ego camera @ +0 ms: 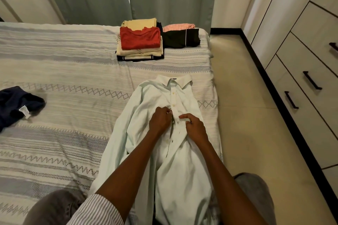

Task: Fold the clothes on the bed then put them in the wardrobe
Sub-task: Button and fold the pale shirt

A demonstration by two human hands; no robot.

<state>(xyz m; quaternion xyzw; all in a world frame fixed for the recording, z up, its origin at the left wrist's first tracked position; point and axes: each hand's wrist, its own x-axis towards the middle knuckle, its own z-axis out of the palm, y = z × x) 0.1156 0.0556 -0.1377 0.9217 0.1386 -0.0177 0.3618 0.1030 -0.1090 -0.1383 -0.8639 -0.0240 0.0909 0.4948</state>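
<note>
White shirt [175,133]: we found it laid face-up along the bed [64,71] edge, collar away. Our left hand [159,120] and right hand [196,128] each pinched its button placket mid-chest.

White collared shirt [172,133] face-up on bed [64,71], placket partly buttoned; folded stacks [140,42] beyond
</note>
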